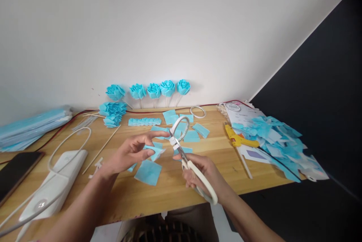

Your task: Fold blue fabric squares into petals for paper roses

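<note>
My right hand (pixel 199 170) is wrapped round a pair of scissors (pixel 202 181) with white handles, the blades pointing up and away. A roll of white tape (pixel 185 130) appears at the blade tips, and a short white strip of tape (pixel 174 143) lies across the blades. To the left is my left hand (pixel 132 153), thumb and index finger apart, with the index fingertip close to the blade tips; whether it touches the tape I cannot tell. Below and behind that hand lie cut blue squares (pixel 148 172) of thin sheet material, some partly hidden by it.
Several blue flowers on sticks (pixel 154 91) lean against the wall. More blue petals (pixel 113 113) are stacked at left. A yellow glue gun (pixel 240 138) rests beside a heap of blue scraps (pixel 277 136). A white power strip (pixel 56 185), phone (pixel 17 174) and cables occupy the left.
</note>
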A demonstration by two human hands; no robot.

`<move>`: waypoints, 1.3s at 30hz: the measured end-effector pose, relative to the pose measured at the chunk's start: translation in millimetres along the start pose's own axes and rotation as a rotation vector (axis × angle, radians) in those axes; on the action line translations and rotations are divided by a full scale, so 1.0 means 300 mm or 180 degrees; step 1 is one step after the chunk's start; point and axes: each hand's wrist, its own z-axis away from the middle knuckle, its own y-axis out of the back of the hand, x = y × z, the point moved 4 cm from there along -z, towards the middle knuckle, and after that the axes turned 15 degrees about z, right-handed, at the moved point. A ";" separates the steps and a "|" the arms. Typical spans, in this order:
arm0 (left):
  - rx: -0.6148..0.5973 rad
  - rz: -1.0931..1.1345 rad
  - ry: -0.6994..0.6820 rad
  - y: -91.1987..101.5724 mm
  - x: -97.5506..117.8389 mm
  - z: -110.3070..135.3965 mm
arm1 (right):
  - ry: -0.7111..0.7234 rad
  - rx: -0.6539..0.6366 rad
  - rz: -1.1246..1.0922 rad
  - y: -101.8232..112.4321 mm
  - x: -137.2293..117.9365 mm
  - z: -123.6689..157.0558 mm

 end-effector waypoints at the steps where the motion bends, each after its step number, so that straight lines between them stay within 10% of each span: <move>1: -0.0009 -0.0057 0.0048 -0.013 -0.008 -0.003 | -0.0007 -0.0018 0.0006 -0.008 0.001 -0.001; 22: 0.0470 -0.0247 -0.0497 -0.009 -0.009 -0.023 | 0.0617 -0.0858 -0.1713 -0.082 0.017 0.009; 39: 0.0786 -0.2682 -0.1160 -0.009 0.010 -0.013 | -0.0026 -0.1435 -0.2378 -0.094 -0.073 0.005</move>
